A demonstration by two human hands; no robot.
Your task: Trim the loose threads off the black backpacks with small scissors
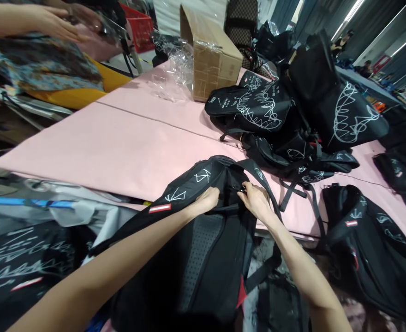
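A black backpack (203, 258) with white scribbled drawings and a red-and-white label on its strap hangs over the near edge of the pink table, its padded back toward me. My left hand (207, 201) is closed on the backpack near its top, by the strap; its fingertips are hidden. My right hand (254, 199) pinches at the top right of the same backpack, thumb and forefinger together. A small dark shiny piece shows at those fingertips, too small to name.
Several black backpacks (258, 101) lie heaped on the pink table (95, 143), beside a cardboard box (211, 64) and crumpled clear plastic (175, 74). Another backpack (358, 240) lies right, one (26, 263) lower left. A co-worker's hands (54, 20) show upper left.
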